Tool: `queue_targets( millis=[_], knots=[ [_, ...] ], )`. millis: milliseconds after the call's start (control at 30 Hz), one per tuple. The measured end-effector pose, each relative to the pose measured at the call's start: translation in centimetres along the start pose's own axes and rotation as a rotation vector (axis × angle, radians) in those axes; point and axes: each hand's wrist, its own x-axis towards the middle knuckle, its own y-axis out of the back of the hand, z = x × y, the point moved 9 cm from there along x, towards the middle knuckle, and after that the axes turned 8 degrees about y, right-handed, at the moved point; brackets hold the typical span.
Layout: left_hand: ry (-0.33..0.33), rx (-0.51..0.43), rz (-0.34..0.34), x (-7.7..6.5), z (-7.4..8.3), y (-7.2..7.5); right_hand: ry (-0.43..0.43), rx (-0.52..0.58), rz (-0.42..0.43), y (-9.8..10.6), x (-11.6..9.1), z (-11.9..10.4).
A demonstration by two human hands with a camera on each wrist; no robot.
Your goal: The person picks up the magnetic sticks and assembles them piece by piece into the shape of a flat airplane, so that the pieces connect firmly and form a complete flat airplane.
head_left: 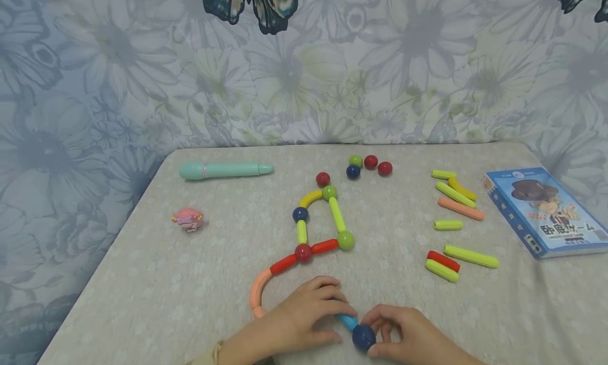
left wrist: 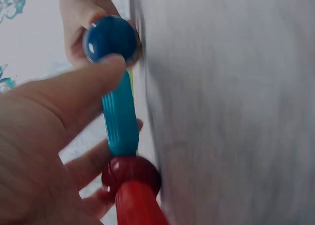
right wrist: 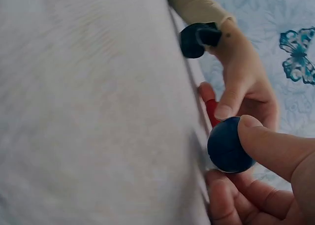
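My right hand [head_left: 404, 333] pinches a dark blue ball [head_left: 363, 337] between thumb and fingers at the near edge of the table. A light blue ribbed building rod [left wrist: 120, 119] joins that ball to a red ball [left wrist: 130, 176], followed by a red rod [left wrist: 140, 205]. Around the light blue rod curves my left hand [head_left: 304, 315], fingers on its far side and thumb on the near side. The chain runs on under the left hand to a curved peach rod [head_left: 257, 288] and a closed figure of rods and balls, with a red ball [head_left: 304, 253] at its corner.
Several loose balls [head_left: 371, 162] lie at the back. Loose rods [head_left: 461, 208] are scattered at the right, beside a blue box [head_left: 551, 212]. A mint green pen-shaped thing [head_left: 225, 170] and a small pink figure [head_left: 188, 219] lie on the left.
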Motion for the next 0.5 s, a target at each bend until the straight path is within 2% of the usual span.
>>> queue_targets(
  millis=[233,333,433,500],
  knots=[
    [0.009,-0.087,0.062,0.4,-0.2,-0.3,-0.007,-0.032,0.004,-0.2,-0.1,0.0],
    [0.024,-0.11,0.067,0.5,-0.5,-0.4,0.059,-0.07,0.014,0.3,-0.1,-0.4],
    [0.041,-0.122,0.058,0.6,-0.8,-0.5,0.158,-0.168,0.085,2.3,-0.4,-1.4],
    [0.055,-0.129,0.049,0.7,-1.1,-0.5,0.203,-0.264,0.178,4.5,-0.9,-2.2]
  ],
)
